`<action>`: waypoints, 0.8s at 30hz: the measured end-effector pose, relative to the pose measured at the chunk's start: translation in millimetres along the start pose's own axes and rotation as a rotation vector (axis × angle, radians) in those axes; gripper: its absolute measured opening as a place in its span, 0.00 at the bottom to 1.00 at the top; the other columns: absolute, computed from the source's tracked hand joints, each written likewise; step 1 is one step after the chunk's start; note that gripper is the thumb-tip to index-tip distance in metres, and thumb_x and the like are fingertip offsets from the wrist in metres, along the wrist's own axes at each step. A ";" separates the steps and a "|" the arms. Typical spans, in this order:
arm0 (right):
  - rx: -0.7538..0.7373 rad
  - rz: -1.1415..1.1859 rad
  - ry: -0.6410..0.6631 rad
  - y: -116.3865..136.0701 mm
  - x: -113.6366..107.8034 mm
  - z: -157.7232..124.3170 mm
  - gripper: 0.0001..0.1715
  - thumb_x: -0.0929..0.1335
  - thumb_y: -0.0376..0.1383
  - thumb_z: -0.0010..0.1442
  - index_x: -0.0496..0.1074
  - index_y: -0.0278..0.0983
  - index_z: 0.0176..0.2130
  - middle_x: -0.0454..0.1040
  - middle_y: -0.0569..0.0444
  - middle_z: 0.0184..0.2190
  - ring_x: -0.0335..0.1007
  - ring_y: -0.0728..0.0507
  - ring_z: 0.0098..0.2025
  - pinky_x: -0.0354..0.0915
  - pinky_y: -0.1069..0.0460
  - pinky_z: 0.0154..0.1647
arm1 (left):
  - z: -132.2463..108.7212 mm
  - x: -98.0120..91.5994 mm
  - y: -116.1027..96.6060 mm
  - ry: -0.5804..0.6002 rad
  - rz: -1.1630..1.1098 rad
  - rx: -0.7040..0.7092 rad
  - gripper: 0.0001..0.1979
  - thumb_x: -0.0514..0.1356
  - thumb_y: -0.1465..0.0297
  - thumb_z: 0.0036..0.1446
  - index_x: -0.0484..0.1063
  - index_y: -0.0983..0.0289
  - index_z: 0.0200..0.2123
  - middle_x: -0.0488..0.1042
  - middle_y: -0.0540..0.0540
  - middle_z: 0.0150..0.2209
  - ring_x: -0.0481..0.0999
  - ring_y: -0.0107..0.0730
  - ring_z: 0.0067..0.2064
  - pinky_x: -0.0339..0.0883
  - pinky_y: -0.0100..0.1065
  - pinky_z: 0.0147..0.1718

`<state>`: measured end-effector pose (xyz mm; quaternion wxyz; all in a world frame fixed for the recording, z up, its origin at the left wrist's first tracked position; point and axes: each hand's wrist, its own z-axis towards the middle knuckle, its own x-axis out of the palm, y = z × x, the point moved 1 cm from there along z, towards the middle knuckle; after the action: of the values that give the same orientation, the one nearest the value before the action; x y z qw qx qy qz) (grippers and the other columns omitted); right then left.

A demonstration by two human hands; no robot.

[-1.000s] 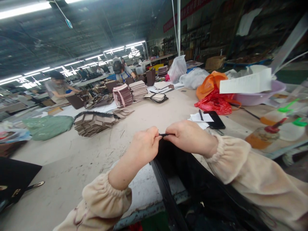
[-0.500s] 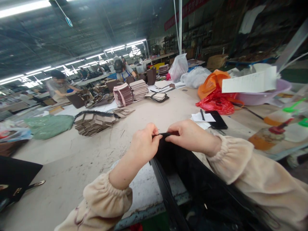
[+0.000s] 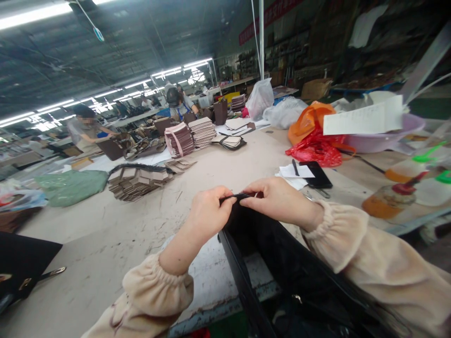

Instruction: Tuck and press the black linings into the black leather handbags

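Note:
A black bag (image 3: 296, 253) hangs open toward me over the table's front edge, its dark lining and a small shiny metal piece showing inside. My left hand (image 3: 210, 209) pinches the far end of its rim between thumb and fingers. Right beside it, my right hand (image 3: 269, 199) grips the same rim, thumb below and fingers above. The two sets of fingertips are a small gap apart. Lower parts of the bag are dark and partly hidden by my right sleeve.
Stacked brown pieces (image 3: 139, 182) and a green plastic bag (image 3: 72, 185) lie on the table (image 3: 141, 234) to the left. A black flap with metal fittings (image 3: 26, 263) is at far left. At right are a phone (image 3: 316, 174), a red bag (image 3: 313, 152) and glue-like bottles (image 3: 389, 202). Two people work beyond.
Both hands keep their pinch on the bag's rim and have barely shifted. The bag's opening looks slightly wider. In the background, a person has leaned lower over their work.

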<state>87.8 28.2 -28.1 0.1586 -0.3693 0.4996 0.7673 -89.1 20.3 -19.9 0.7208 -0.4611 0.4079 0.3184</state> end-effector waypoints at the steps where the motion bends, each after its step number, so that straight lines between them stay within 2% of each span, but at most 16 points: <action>1: 0.004 -0.003 0.005 -0.2 -0.4 0.0 0.14 0.65 0.41 0.55 0.76 0.36 0.28 0.74 0.58 0.23 0.64 0.50 0.26 0.53 0.55 0.26 | 0.1 -0.1 -0.6 0.000 0.004 0.005 0.08 0.55 0.67 0.55 0.74 0.60 0.31 0.77 0.48 0.28 0.72 0.28 0.30 0.59 0.29 0.29; 6: -0.026 -0.138 -0.009 -1.6 -4.5 1.4 0.17 0.64 0.41 0.56 0.71 0.36 0.21 0.72 0.57 0.20 0.64 0.50 0.26 0.54 0.55 0.29 | 3.0 2.6 -6.5 -0.022 0.044 0.017 0.07 0.56 0.68 0.53 0.73 0.61 0.28 0.73 0.47 0.23 0.68 0.26 0.25 0.55 0.28 0.25; 11: -0.018 -0.173 -0.023 -4.7 -6.9 0.4 0.18 0.64 0.41 0.57 0.72 0.36 0.22 0.73 0.56 0.22 0.65 0.49 0.28 0.55 0.55 0.30 | 4.7 6.9 -11.8 -0.037 0.038 0.014 0.07 0.55 0.68 0.53 0.72 0.61 0.27 0.70 0.47 0.21 0.63 0.24 0.22 0.52 0.28 0.23; 13: -0.014 -0.115 -0.001 -6.6 -8.1 -2.3 0.17 0.63 0.41 0.57 0.75 0.36 0.25 0.74 0.55 0.23 0.67 0.49 0.28 0.57 0.55 0.30 | 4.6 7.1 -12.6 -0.030 0.053 0.013 0.07 0.55 0.68 0.53 0.71 0.61 0.27 0.70 0.47 0.21 0.63 0.24 0.22 0.51 0.28 0.23; 15: 0.028 -0.023 0.034 -8.6 -9.7 -6.4 0.15 0.65 0.42 0.55 0.76 0.37 0.36 0.77 0.55 0.29 0.69 0.48 0.31 0.60 0.55 0.33 | 4.5 6.5 -12.5 -0.013 0.072 0.004 0.07 0.55 0.67 0.53 0.72 0.61 0.28 0.71 0.48 0.22 0.64 0.25 0.23 0.51 0.29 0.23; 18: 0.102 0.060 0.079 -10.1 -12.2 -13.8 0.27 0.68 0.41 0.52 0.71 0.36 0.51 0.77 0.53 0.38 0.71 0.46 0.36 0.63 0.54 0.38 | 4.8 5.2 -10.8 -0.012 0.073 -0.008 0.06 0.55 0.68 0.53 0.72 0.61 0.29 0.72 0.48 0.24 0.66 0.27 0.25 0.53 0.29 0.24; 20: 0.105 0.059 0.089 -9.7 -13.2 -17.8 0.25 0.67 0.42 0.54 0.71 0.36 0.50 0.77 0.52 0.38 0.72 0.46 0.36 0.64 0.54 0.38 | 5.0 5.1 -8.9 -0.015 0.040 -0.008 0.06 0.55 0.69 0.53 0.72 0.61 0.30 0.73 0.48 0.25 0.68 0.27 0.26 0.55 0.29 0.25; 24: 0.090 0.082 0.087 -6.9 -14.3 -19.3 0.18 0.64 0.42 0.56 0.75 0.37 0.42 0.78 0.54 0.35 0.72 0.45 0.35 0.64 0.54 0.37 | 4.1 7.0 -4.4 -0.018 -0.009 0.012 0.07 0.55 0.68 0.54 0.72 0.61 0.31 0.74 0.48 0.26 0.70 0.28 0.26 0.57 0.29 0.25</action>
<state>109.5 16.0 -26.6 0.1213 -0.3741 0.5548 0.7331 -81.0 23.0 -23.3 0.7287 -0.4557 0.4010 0.3170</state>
